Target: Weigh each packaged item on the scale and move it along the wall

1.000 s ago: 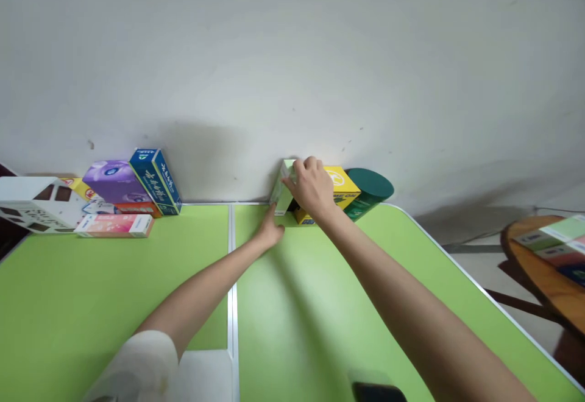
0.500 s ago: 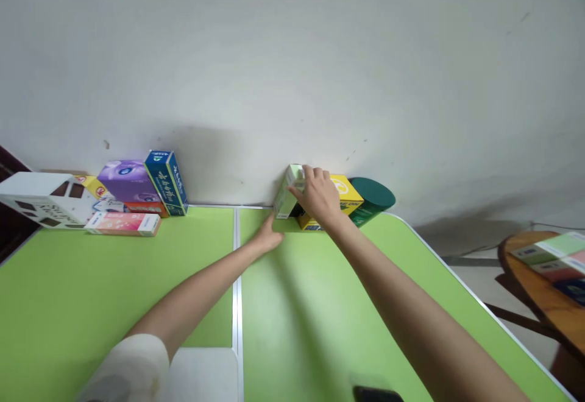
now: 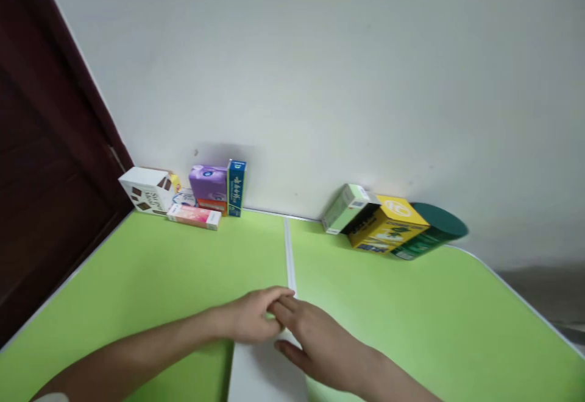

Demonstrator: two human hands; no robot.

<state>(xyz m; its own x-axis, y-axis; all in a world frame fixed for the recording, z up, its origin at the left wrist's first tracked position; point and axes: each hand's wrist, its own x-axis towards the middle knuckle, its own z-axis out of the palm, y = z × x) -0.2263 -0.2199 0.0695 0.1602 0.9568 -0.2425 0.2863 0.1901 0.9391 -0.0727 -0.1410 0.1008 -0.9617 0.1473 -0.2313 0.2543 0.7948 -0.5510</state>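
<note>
My left hand [image 3: 250,318] and my right hand [image 3: 315,341] meet near the front of the green table [image 3: 411,304], over the far edge of a flat white sheet-like object [image 3: 265,374]. The fingers of both hands are stretched out and overlap at its edge; neither visibly grips anything. A pale green box [image 3: 343,208] leans against a yellow box [image 3: 386,224] at the wall, far from both hands. A dark green cylinder [image 3: 429,231] lies beside the yellow box.
At the back left by the wall stand a white patterned box [image 3: 146,190], a purple box [image 3: 208,183], an upright blue box [image 3: 236,187] and a flat pink box [image 3: 194,216]. A dark brown door [image 3: 41,164] fills the left side.
Both hands have drawn back from the pale green box at the wall to the white object near me. The pale green box stays leaning on the yellow one. The view has turned left.
</note>
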